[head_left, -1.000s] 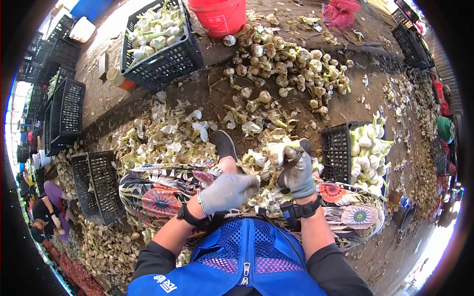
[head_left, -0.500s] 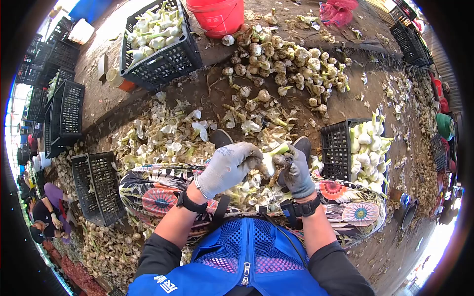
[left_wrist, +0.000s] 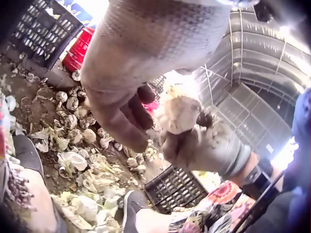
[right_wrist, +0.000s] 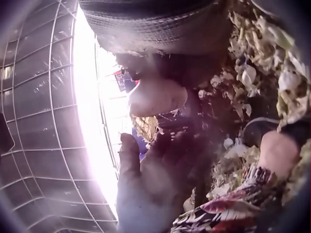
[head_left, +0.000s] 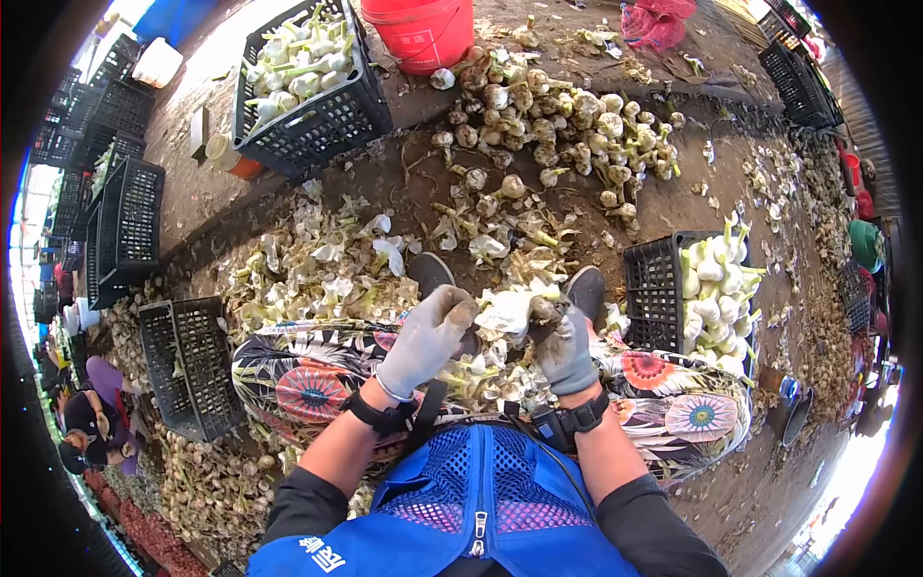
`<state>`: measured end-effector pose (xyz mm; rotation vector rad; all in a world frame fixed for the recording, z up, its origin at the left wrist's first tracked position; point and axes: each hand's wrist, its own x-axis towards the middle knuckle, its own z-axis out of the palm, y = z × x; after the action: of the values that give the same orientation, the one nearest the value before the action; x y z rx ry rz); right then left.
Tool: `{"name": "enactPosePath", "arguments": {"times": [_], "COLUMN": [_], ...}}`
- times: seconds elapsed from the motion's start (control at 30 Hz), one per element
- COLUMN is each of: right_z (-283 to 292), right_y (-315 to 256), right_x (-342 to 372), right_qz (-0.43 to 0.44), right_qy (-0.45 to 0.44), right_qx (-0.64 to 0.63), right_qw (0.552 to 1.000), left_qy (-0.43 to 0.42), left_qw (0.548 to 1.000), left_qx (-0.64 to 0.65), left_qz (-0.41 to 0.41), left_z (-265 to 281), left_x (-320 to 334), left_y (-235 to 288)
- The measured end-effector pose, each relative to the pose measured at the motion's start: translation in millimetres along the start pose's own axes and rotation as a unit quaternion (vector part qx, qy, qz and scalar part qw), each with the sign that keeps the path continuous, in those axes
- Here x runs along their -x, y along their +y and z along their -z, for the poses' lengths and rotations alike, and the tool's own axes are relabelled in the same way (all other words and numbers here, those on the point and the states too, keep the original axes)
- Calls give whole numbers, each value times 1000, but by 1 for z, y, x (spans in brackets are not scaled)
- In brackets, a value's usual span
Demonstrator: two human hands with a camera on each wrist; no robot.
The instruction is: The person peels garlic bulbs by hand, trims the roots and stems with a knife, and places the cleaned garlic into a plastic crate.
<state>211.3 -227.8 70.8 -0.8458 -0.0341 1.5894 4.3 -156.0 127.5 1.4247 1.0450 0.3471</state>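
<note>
My gloved right hand [head_left: 567,351] grips a garlic bulb [head_left: 505,313], fingers curled round its stem end, with the bulb's white side turned toward the left. In the left wrist view the same bulb [left_wrist: 180,114] looks pale and rounded. My gloved left hand [head_left: 428,337] is just left of the bulb, fingers loosely bent, with a gap showing between them and the bulb. The left wrist view shows those fingers [left_wrist: 126,121] curving down with nothing between them. Loose garlic skins [head_left: 490,375] lie below the hands.
A black crate [head_left: 654,293] of white garlic bulbs stands at the right. Another full crate [head_left: 317,135] and a red bucket [head_left: 423,43] are ahead, beside a heap of unpeeled garlic [head_left: 567,120]. A black crate [head_left: 192,370] stands at the left; skins [head_left: 317,279] cover the floor.
The left hand moved up to the bulb, worked at it, then drew back to the left. The bulb, brownish at first, now shows more white; the right hand still grips it, slightly lower.
</note>
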Motion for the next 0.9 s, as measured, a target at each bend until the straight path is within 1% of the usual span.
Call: {"name": "enactPosePath", "arguments": {"times": [0.03,0.07,0.1,0.13,0.17,0.2,0.23,0.27,0.3,0.33,0.37,0.4,0.43,0.47,0.53,0.57,0.6,0.67,0.7,0.73,0.77,0.8,0.83,0.87,0.9], "right_z": [-11,-17,-23,-25,-23,-21,-20,-21,-20,-18,-16,-14,-11,-9,-6,-15,-12,-3,-13,-21,-30,-18,3,17,-19], "right_y": [-5,-7,-9,-10,-10,-11,-12,-15,-20,-21,-21,-21,-23,-21,-18,-17,-14,-2,-12,-22,-33,-41,-53,-68,-102], "right_x": [4,4,2,1,2,2,2,2,0,1,0,-1,-1,-2,-5,-4,-5,-8,-5,1,7,6,2,-1,15], "right_qz": [65,65,103,141,117,117,39,-40,-99,-95,-87,-80,-85,-82,-24,4,39,95,53,12,-6,3,56,108,122], "right_qy": [-25,-24,-38,-51,-59,-58,-47,-37,-49,-48,-35,-22,-29,-27,-112,-115,-90,-94,-71,-48,5,11,-9,-27,119], "right_qx": [22,21,97,173,164,165,52,-61,-126,-126,-146,-168,-169,-170,-134,-96,-6,28,-35,-99,-93,-91,22,135,173], "right_qw": [997,997,989,973,978,978,997,997,986,986,985,982,981,982,984,989,995,991,995,994,996,996,998,985,970], "left_qy": [31,61,31,30,-5,-39,-45,-46,-59,-74,-119,-108,-69,-30,16,23,2,32,69,57,23,-11,-34,-39,-17], "left_qw": [997,988,991,991,993,993,974,974,951,922,875,863,916,953,977,985,1000,989,982,982,987,991,995,998,999], "left_qx": [61,122,120,120,111,101,221,222,302,380,470,494,390,280,213,163,17,-137,-120,-116,-84,-52,-5,-1,-12], "left_qz": [35,71,56,56,48,41,2,2,10,18,-12,18,63,106,26,50,16,-52,-131,-139,-134,-125,-95,-45,-44], "left_z": [-2,-5,-8,-9,-10,-12,-19,-21,-20,-19,-11,-8,-2,3,-2,-9,-13,-29,-34,-34,-32,-29,-28,-25,-25], "left_x": [-1,-2,0,-1,-3,-4,-1,1,2,2,2,3,2,0,-2,-4,-4,-5,-6,-6,-6,-7,-8,-9,-13], "left_y": [-1,0,3,6,7,9,10,9,7,6,16,17,22,27,26,31,38,27,24,23,25,28,33,39,35]}}
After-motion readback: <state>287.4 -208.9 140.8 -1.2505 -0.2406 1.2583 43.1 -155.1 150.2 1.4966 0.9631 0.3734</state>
